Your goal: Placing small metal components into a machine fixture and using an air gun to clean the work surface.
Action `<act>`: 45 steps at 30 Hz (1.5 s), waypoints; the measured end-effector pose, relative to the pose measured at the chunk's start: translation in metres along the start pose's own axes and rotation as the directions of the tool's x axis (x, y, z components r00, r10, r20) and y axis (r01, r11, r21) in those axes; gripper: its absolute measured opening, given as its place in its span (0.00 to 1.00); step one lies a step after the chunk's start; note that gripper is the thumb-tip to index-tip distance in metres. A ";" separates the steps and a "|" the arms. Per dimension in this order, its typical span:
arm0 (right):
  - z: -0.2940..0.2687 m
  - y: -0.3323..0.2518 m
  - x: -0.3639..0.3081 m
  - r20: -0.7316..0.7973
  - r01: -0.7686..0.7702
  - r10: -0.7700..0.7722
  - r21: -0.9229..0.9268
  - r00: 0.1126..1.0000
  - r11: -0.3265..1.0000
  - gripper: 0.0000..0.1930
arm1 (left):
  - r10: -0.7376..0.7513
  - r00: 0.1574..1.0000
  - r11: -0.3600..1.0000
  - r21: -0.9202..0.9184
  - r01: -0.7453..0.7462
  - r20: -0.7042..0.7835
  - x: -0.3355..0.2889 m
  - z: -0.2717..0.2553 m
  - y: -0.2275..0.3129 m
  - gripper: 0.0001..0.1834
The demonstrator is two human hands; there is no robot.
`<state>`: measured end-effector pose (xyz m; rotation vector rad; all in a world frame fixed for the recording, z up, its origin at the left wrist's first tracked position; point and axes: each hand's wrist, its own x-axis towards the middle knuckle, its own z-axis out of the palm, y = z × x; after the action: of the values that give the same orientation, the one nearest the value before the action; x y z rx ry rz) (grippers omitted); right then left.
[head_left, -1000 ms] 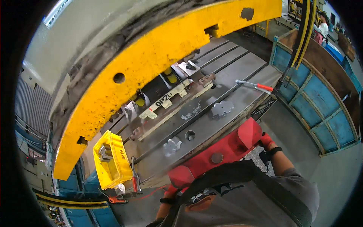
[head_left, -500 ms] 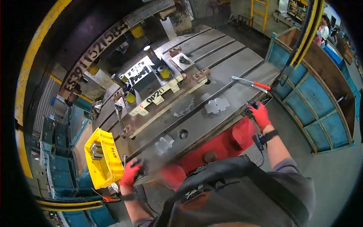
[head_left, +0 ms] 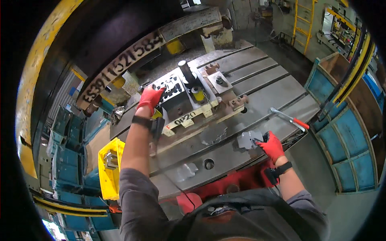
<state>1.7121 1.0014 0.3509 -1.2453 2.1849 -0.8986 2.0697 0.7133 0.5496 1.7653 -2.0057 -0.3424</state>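
My left hand (head_left: 150, 99), in a red glove, reaches far forward to the left side of the die block (head_left: 177, 105), by its pale top plate with dark cutouts. Its fingers look apart; the dark background partly hides their tips. My right hand (head_left: 273, 148), red-gloved with dark fingertips, is at the right edge of a flat, irregular sheet-metal part (head_left: 246, 140) lying on the machine bed (head_left: 181, 154). The fingers there are spread and touch or hover over that edge; I cannot tell which. A second sheet-metal part (head_left: 187, 172) lies nearer, left of a round hole.
A red-handled wrench-like tool (head_left: 289, 119) lies at the bed's right. On the left is a yellow bin (head_left: 107, 180) holding metal pieces. The press ram (head_left: 120, 60) hangs above and behind the die. Blue crates (head_left: 345, 132) stand at right. Another jagged part (head_left: 214, 134) lies mid-bed.
My left hand has moved from the bed's near edge beside the yellow bin forward to the die. My right hand has moved from the bed's right edge to the sheet-metal part. The view has shifted.
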 end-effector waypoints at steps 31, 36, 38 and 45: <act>0.019 0.004 0.011 0.051 -0.029 0.022 0.134 0.998 0.991 0.28 | 0.518 0.836 0.805 -0.226 -0.548 -0.181 0.102 0.001 -0.075 0.08; 0.027 0.022 0.007 -0.150 0.034 -0.003 0.209 0.989 0.977 0.24 | 0.146 0.979 0.598 -0.801 0.026 0.141 -0.058 -0.013 -0.009 0.09; 0.032 0.034 0.016 -0.024 -0.011 0.022 0.404 0.999 0.915 0.21 | 0.122 0.976 0.668 -0.742 0.055 0.182 -0.109 -0.010 -0.036 0.11; 0.029 0.052 0.036 0.118 -0.067 0.001 0.561 0.993 0.825 0.05 | -0.245 0.902 0.553 -0.714 0.431 0.355 -0.270 0.043 -0.144 0.13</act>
<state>1.6850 0.9803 0.2909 -0.9270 1.6572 -1.3041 2.1974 0.9524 0.4011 1.5145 -1.2373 -1.3700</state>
